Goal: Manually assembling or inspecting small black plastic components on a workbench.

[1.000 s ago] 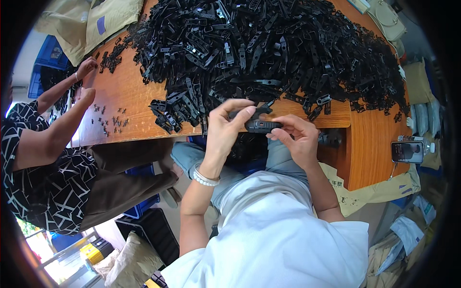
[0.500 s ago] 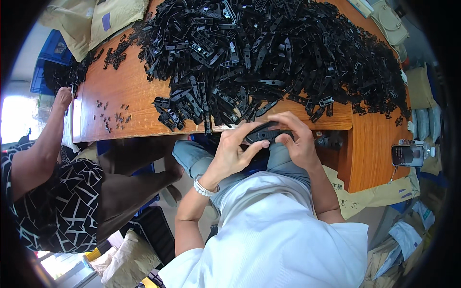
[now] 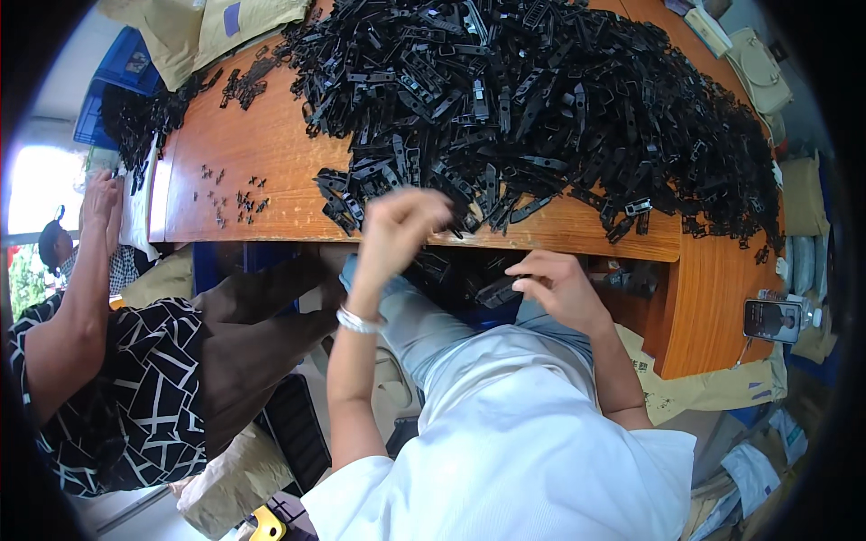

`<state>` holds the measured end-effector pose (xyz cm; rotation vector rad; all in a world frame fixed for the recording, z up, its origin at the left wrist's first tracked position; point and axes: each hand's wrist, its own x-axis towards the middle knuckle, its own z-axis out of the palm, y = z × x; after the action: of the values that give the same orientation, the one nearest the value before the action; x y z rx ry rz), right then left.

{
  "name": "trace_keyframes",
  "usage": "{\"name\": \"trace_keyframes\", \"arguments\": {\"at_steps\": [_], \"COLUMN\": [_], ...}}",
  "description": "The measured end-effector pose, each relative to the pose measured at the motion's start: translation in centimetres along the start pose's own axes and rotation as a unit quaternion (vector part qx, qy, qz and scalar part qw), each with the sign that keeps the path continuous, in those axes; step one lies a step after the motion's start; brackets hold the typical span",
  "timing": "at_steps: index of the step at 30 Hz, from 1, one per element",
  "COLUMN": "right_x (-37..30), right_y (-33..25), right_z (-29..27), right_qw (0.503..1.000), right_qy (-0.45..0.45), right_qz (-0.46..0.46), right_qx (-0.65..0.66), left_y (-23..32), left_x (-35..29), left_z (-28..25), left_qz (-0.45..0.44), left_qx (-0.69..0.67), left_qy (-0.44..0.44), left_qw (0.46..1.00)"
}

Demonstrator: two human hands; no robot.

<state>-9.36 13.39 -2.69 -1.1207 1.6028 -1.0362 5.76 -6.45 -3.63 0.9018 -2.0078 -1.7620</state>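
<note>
One black part (image 3: 497,291) sits at the right hand's (image 3: 561,288) fingertips, below the table's (image 3: 275,162) front edge, grip unclear; a loose pinch could drop it. Hasty, the blurred left hand (image 3: 401,224), hold indiscernible, might scatter the pile (image 3: 541,108).

The left forearm (image 3: 350,383) reaches far, the left hand (image 3: 401,225) turned rightward at the wrist, its blurred fingers curled. The right forearm (image 3: 618,365) slants far and left; the right hand (image 3: 564,287) sits nearer, thumb and fingers pinching, pointing left.
</note>
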Motion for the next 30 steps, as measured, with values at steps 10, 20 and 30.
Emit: {"name": "trace_keyframes", "arguments": {"at_steps": [10,20,30], "right_x": [-0.5,1.1,-2.9], "right_y": [0.0,1.9,3.2], "right_z": [0.7,-4.1,-7.0], "right_qw": [0.999,0.820,0.835], "right_qy": [0.043,0.397,0.468], "right_qz": [0.003,-0.064,0.052], "right_qx": [-0.022,-0.408,-0.284], "left_y": [-4.9,-3.8,2.4], "left_x": [11.9,8.8,1.5], "left_z": [-10.7,-9.5,1.8], "left_qz": [0.107,0.096,0.000], "left_qx": [0.539,0.258,-0.272], "left_qy": [0.291,0.367,0.037], "left_qw": [0.783,0.889,0.961]}}
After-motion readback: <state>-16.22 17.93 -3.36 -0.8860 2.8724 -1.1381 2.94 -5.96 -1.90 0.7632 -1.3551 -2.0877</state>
